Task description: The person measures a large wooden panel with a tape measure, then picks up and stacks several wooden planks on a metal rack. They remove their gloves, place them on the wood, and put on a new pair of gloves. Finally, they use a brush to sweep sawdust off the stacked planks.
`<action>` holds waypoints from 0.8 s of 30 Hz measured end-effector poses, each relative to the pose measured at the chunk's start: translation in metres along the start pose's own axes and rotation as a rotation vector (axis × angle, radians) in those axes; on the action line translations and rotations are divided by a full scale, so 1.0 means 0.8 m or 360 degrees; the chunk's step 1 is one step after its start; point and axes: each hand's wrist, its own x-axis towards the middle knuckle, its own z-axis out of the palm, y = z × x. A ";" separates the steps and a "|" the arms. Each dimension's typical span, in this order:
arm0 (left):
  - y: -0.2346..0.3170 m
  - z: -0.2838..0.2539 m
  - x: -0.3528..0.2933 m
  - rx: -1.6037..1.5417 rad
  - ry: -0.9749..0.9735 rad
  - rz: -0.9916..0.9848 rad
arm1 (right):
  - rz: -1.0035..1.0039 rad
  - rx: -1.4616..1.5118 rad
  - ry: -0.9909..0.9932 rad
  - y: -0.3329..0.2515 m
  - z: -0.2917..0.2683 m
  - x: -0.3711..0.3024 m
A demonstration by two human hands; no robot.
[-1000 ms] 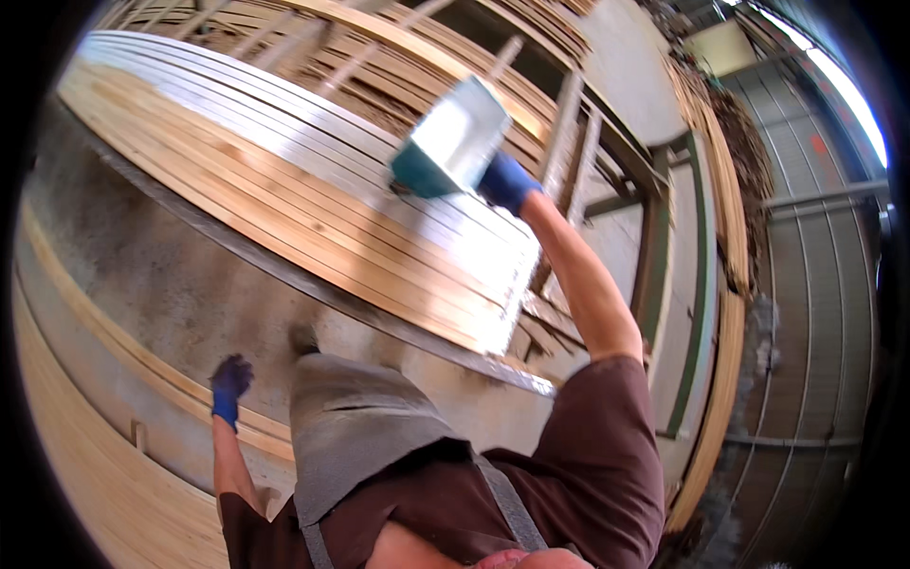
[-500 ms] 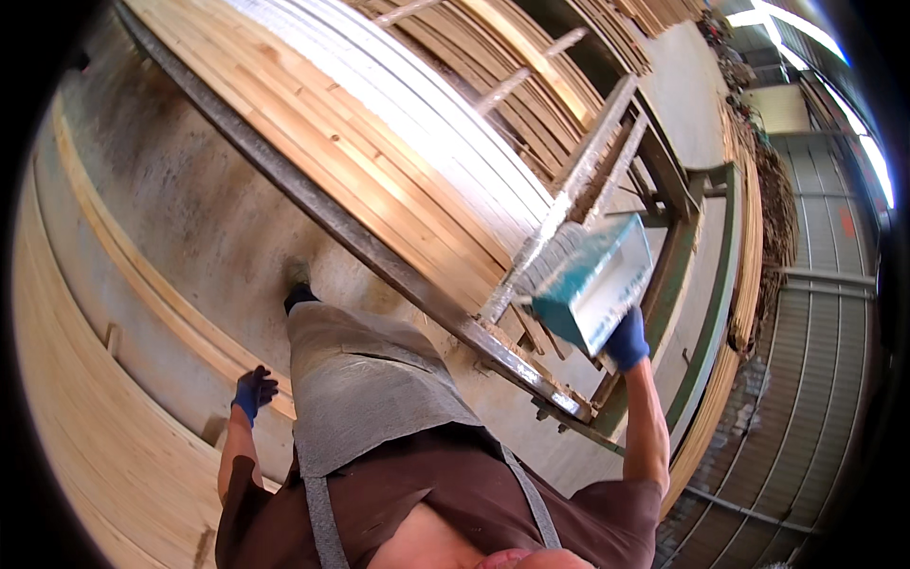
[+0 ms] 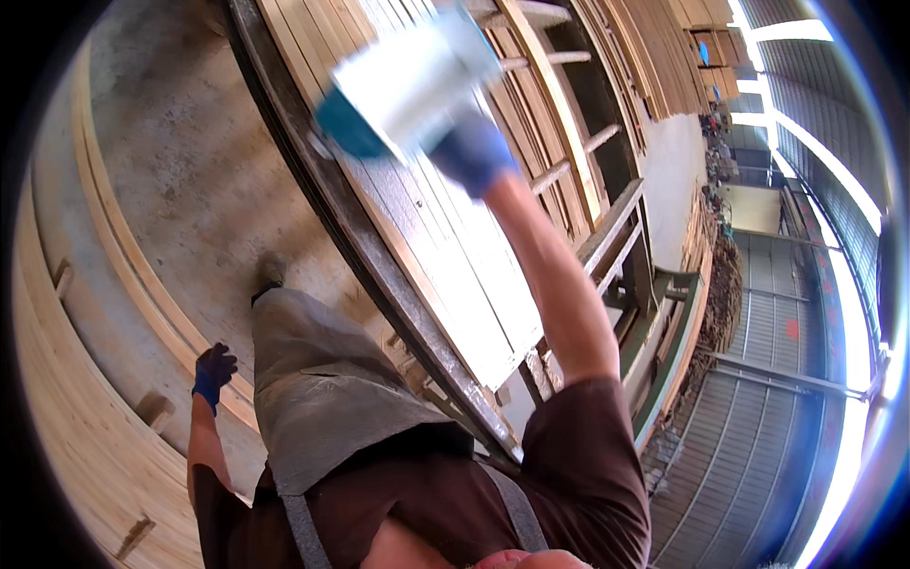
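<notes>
My right hand (image 3: 471, 155), in a blue glove, is closed on a glue roller (image 3: 417, 90) with a teal, trough-shaped box that is white inside. Motion blurs the tool, and its roller is hidden beneath the box. It is over a row of long wooden strips (image 3: 479, 294), whose tops carry a wet white coat. Bare wood shows on the strips at the upper left, beyond the tool. Low at my left side hangs my left hand (image 3: 214, 372), gloved in dark blue, fingers loosely bent and apart, holding nothing.
A dark metal rail (image 3: 332, 199) runs along the strips' near side. Stacked planks (image 3: 95, 398) lie on my left, with a long narrow board (image 3: 123, 242) beside them. Behind the strips stands a rack (image 3: 555, 104) with more timber. A green metal frame (image 3: 678, 341) is at right.
My right hand has swung the glue roller up and left, from the strips' near right end to farther along them. Strips that were bare near that end now look white. My left hand stays low.
</notes>
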 end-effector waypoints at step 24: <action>-0.032 0.088 -0.062 0.0542 -0.0077 0.0141 | 0.1224 0.1629 0.0351 0.109 0.078 -0.700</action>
